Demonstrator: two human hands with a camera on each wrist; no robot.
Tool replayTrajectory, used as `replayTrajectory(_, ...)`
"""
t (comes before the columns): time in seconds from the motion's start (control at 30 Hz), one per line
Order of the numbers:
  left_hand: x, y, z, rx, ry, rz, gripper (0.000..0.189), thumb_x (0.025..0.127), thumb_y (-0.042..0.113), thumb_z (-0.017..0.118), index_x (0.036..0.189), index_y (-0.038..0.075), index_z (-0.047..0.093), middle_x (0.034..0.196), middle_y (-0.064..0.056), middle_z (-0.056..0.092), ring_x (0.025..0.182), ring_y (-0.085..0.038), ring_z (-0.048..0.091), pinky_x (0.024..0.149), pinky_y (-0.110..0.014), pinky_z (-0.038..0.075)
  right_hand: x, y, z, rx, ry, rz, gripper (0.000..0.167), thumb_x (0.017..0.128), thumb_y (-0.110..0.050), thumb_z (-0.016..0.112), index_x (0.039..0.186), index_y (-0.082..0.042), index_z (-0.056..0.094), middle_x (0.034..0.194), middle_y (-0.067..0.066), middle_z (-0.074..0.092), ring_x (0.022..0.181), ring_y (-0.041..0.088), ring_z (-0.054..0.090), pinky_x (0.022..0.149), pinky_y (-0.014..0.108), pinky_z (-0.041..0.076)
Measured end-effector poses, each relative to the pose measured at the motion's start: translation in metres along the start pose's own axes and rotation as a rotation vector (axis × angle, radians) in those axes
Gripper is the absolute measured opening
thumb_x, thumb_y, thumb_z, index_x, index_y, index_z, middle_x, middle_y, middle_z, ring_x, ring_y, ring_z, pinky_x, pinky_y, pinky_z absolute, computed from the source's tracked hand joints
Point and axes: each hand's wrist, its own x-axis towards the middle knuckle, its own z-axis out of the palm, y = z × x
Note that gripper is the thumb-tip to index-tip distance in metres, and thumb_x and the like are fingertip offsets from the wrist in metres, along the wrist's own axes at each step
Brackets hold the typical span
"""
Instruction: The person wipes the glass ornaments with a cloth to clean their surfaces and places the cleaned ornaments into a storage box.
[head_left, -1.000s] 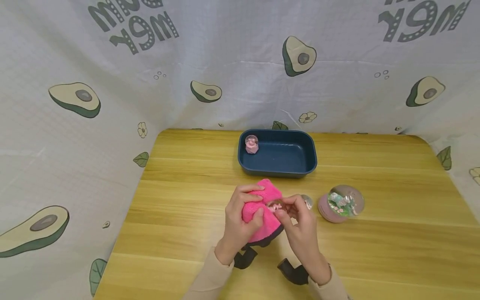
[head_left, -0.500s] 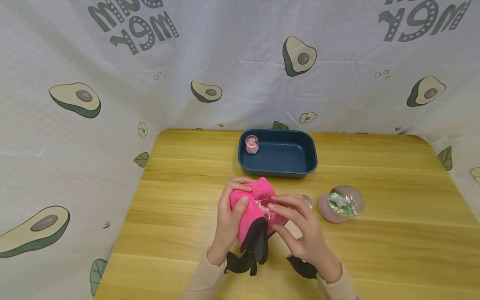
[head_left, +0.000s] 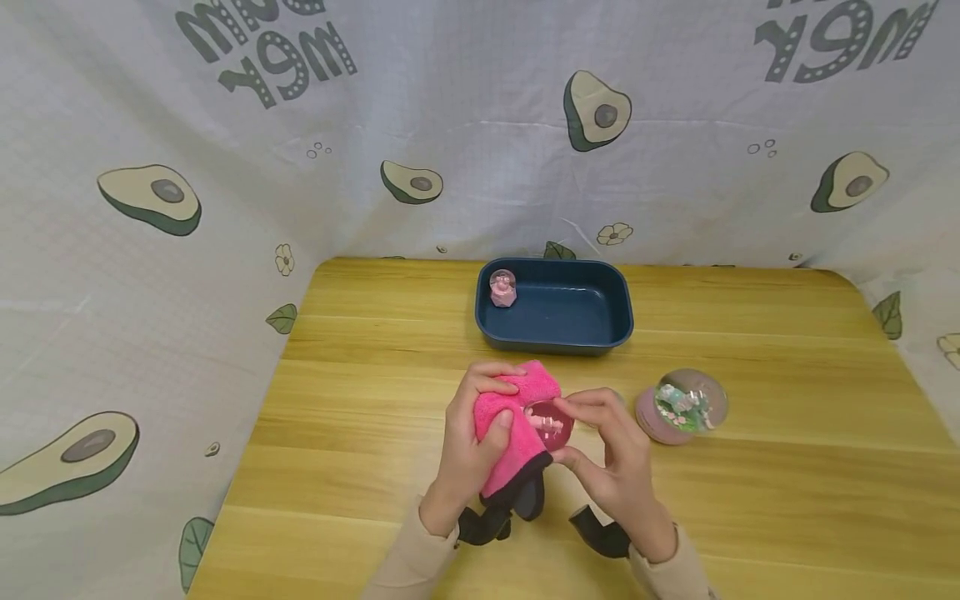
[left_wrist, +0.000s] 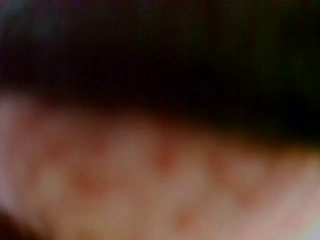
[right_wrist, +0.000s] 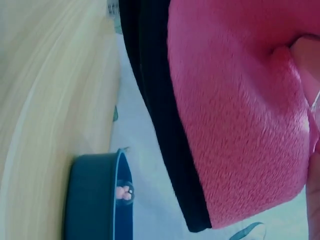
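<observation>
In the head view my left hand (head_left: pixel 474 446) grips a fluffy pink cloth (head_left: pixel 517 454) with black trim. The cloth wraps partly around a small snow globe (head_left: pixel 551 425) with pale pink shapes inside its clear dome. From the right, my right hand (head_left: pixel 618 458) pinches the globe, index finger at its upper edge and thumb at its lower edge by the trim. In the right wrist view the cloth (right_wrist: pixel 240 115) fills much of the picture, with a bit of fingers at the right border. The left wrist view is only a dark, skin-toned blur.
A dark blue tray (head_left: pixel 555 329) stands behind the hands, with a small pink snow globe (head_left: pixel 503 289) in its left corner. Right of the hands a larger snow globe (head_left: pixel 686 407) with a pink base lies tilted on the wooden table (head_left: pixel 787 483). A printed curtain (head_left: pixel 487 100) hangs behind.
The cloth shifted left and then back right, and its black trim turned. My right fingers spread from a close pinch to a wider hold across the globe, exposing more of its dome.
</observation>
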Motion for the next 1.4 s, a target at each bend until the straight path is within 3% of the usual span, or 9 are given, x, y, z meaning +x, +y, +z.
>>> replayTrajectory(0.17, 0.001, -0.002, 0.0, 0.055, -0.011, 0.104, 0.03, 0.092, 0.028, 0.052, 0.102, 0.0, 0.049, 0.114, -0.019, 0.054, 0.105, -0.031, 0.056, 0.081, -0.04, 0.054, -0.007, 0.003, 0.001, 0.026, 0.032, 0.066, 0.049, 0.086, -0.026, 0.069, 0.099, 0.02, 0.057, 0.091, 0.021, 0.056, 0.092, 0.015, 0.055, 0.082, 0.017, 0.047)
replayTrajectory(0.37, 0.001, -0.005, 0.007, 0.155, -0.006, 0.239, 0.033, 0.095, 0.032, 0.048, 0.1, 0.0, 0.05, 0.113, -0.019, 0.054, 0.104, -0.031, 0.057, 0.086, -0.04, 0.052, -0.012, 0.002, 0.004, -0.02, 0.089, 0.245, 0.052, 0.088, -0.032, 0.067, 0.099, 0.017, 0.054, 0.095, 0.014, 0.059, 0.09, 0.01, 0.059, 0.081, 0.017, 0.05)
replayTrajectory(0.5, -0.001, -0.007, 0.01, 0.088, 0.054, 0.172, 0.03, 0.094, 0.027, 0.05, 0.102, -0.002, 0.05, 0.115, -0.02, 0.054, 0.106, -0.033, 0.056, 0.085, -0.04, 0.052, -0.013, -0.002, 0.006, 0.055, 0.1, 0.305, 0.048, 0.087, -0.021, 0.07, 0.107, 0.019, 0.051, 0.107, 0.014, 0.058, 0.1, 0.015, 0.061, 0.085, 0.022, 0.05)
replayTrajectory(0.67, -0.001, -0.004, 0.007, -0.031, 0.108, -0.02, 0.03, 0.091, 0.025, 0.053, 0.106, -0.001, 0.049, 0.121, -0.017, 0.053, 0.113, -0.033, 0.052, 0.087, -0.041, 0.052, -0.012, -0.002, 0.005, 0.194, 0.052, 0.292, 0.058, 0.085, -0.014, 0.072, 0.12, 0.022, 0.043, 0.12, 0.016, 0.053, 0.11, 0.02, 0.057, 0.091, 0.025, 0.047)
replayTrajectory(0.77, -0.001, -0.002, 0.005, -0.062, 0.115, -0.094, 0.031, 0.091, 0.025, 0.054, 0.108, -0.001, 0.049, 0.124, -0.015, 0.052, 0.116, -0.032, 0.05, 0.089, -0.04, 0.051, -0.011, -0.001, 0.004, 0.194, 0.013, 0.277, 0.06, 0.085, -0.017, 0.073, 0.123, 0.021, 0.044, 0.119, 0.018, 0.053, 0.11, 0.021, 0.055, 0.091, 0.024, 0.047)
replayTrajectory(0.87, -0.002, -0.003, 0.005, -0.052, 0.108, -0.076, 0.032, 0.091, 0.025, 0.053, 0.108, -0.001, 0.049, 0.123, -0.015, 0.052, 0.115, -0.032, 0.05, 0.089, -0.04, 0.051, -0.01, 0.0, 0.003, 0.137, 0.003, 0.28, 0.057, 0.084, -0.021, 0.073, 0.119, 0.019, 0.05, 0.113, 0.018, 0.056, 0.106, 0.019, 0.055, 0.089, 0.023, 0.048)
replayTrajectory(1.03, -0.005, -0.006, 0.009, 0.026, 0.084, 0.055, 0.031, 0.093, 0.027, 0.053, 0.106, -0.002, 0.05, 0.119, -0.019, 0.052, 0.112, -0.033, 0.052, 0.087, -0.04, 0.052, -0.011, -0.002, 0.005, 0.073, 0.044, 0.309, 0.054, 0.084, -0.023, 0.073, 0.113, 0.017, 0.052, 0.107, 0.019, 0.055, 0.104, 0.018, 0.055, 0.087, 0.02, 0.049)
replayTrajectory(1.2, -0.008, -0.011, 0.012, 0.122, 0.093, 0.163, 0.03, 0.094, 0.027, 0.052, 0.104, -0.001, 0.05, 0.117, -0.019, 0.053, 0.108, -0.032, 0.054, 0.085, -0.04, 0.053, -0.012, -0.008, 0.009, 0.033, 0.104, 0.408, 0.043, 0.08, -0.008, 0.077, 0.105, 0.016, 0.051, 0.111, 0.013, 0.057, 0.105, 0.016, 0.058, 0.088, 0.023, 0.049)
replayTrajectory(1.4, -0.007, -0.011, 0.012, 0.114, 0.116, 0.118, 0.031, 0.094, 0.028, 0.053, 0.106, -0.001, 0.051, 0.119, -0.019, 0.052, 0.111, -0.032, 0.053, 0.084, -0.04, 0.053, -0.012, -0.011, 0.014, 0.013, 0.148, 0.484, 0.042, 0.075, 0.007, 0.076, 0.107, 0.017, 0.051, 0.111, 0.005, 0.058, 0.103, 0.015, 0.06, 0.09, 0.023, 0.047)
